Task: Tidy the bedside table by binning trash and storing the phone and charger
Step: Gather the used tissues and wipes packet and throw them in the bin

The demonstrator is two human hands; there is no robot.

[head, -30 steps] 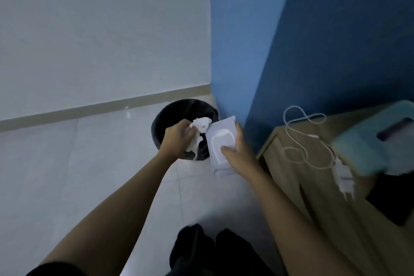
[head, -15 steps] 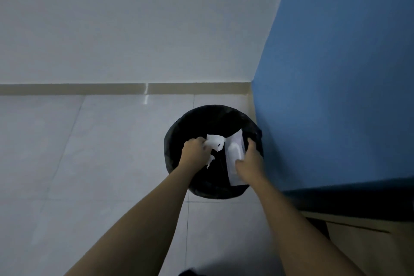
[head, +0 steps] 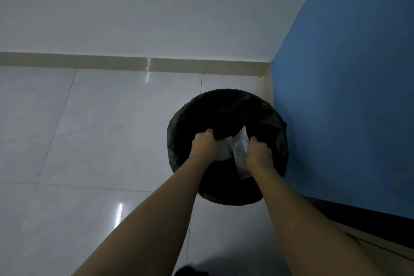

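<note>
A: Where are the person's hands?

B: Both reach forward over the mouth of the round black bin (head: 226, 105), which stands on the pale tiled floor (head: 94, 123) in the corner, just beside the blue wall (head: 349, 96). A black liner bag is folded over its rim.

A: What does the left hand hold?

B: The left hand (head: 205, 146) is curled closed around a crumpled white tissue (head: 225, 151). The tissue bulges out on the inner side of the fist, toward the other hand.

A: And the right?

B: The right hand (head: 257, 154) is clamped on a flat white wipes packet (head: 240, 152). The fingers wrap one long edge, and the packet stands on edge, tilted, with its upper end pointing into the bin and its lower end sticking out below the wrist.

A: Do the two hands touch?

B: No. They sit close, side by side, with the tissue and the packet filling the gap between them. The tissue and the packet look to be touching, though the dim light makes that edge hard to read.

A: So the trash is in the bin?

B: Not let go. Both pieces are inside the outline of the opening, gripped, above the dark interior. What lies at the bottom of the bin cannot be made out.

A: Anything else in view?

B: A white wall (head: 156, 6) with a beige skirting strip (head: 134, 64) runs along the far edge of the floor. At the lower right, a sliver of a wooden surface (head: 378, 246) shows below a dark band at the foot of the blue wall.
</note>
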